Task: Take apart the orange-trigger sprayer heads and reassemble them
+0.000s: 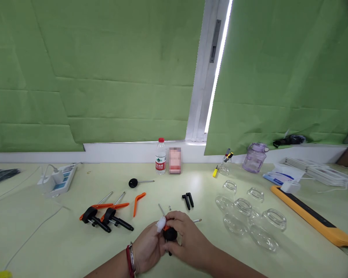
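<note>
My left hand (149,244) is closed around a part with a round black head (170,234), a bit of orange and a thin metal rod (161,209). White wrapping (161,224) covers one of its fingertips. From the other side, my right hand (188,239) pinches the same part, its fingers hiding much of it. Another rod tip (197,220) shows beyond the right fingers. Two similar black-and-orange assemblies (116,218) (95,218) lie to the left, with a loose orange lever (137,202) beside them. Two short black handles (188,201) rest ahead of my hands.
Several clear vessels (243,207) lie at the right. Behind stand a water bottle (160,158), a blurred pink rectangular object (175,160), and a purple jug (254,157). A black-knobbed rod (133,183), power strip (64,179), screwdrivers (222,164) and an orange bar (313,218) are also here.
</note>
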